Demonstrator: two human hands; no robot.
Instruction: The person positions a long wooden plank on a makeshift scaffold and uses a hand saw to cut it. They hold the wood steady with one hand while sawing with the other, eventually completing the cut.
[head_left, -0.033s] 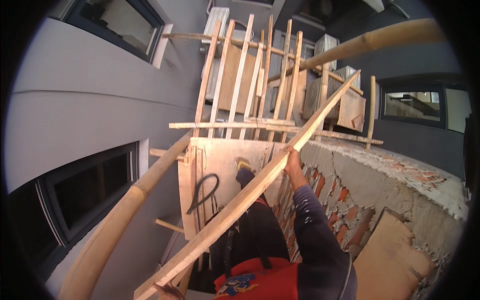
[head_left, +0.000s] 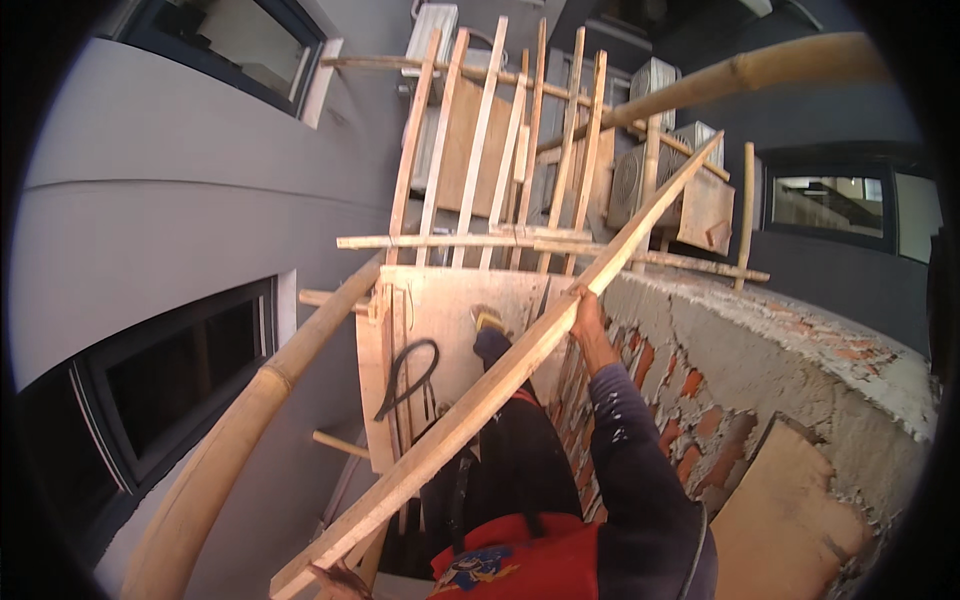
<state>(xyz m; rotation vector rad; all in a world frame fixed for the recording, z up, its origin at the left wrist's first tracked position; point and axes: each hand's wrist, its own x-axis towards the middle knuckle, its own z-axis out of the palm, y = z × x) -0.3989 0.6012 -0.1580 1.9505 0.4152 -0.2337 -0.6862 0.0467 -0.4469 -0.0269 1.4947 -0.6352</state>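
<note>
A long sawn wooden beam [head_left: 465, 425] slants across my body, from the lower left to the upper right. My right hand [head_left: 590, 325] is closed around it past the middle. Close to the beam's near end, my left hand [head_left: 342, 582] grips its underside, partly cut off by the lower edge. One of my feet, in a shoe [head_left: 488, 318], rests on a plywood board [head_left: 450, 290] below the beam. A black looped cable or strap [head_left: 408, 378] lies on that board, left of the beam.
Ahead, several upright wooden strips [head_left: 480, 140] cross a horizontal batten [head_left: 420, 241]. Thick bamboo poles run at the left [head_left: 235, 430] and upper right [head_left: 760, 68]. A rough brick wall [head_left: 700, 400] stands to my right, with outdoor air-conditioning units [head_left: 630, 185] beyond. Windows [head_left: 180, 350] line the grey wall.
</note>
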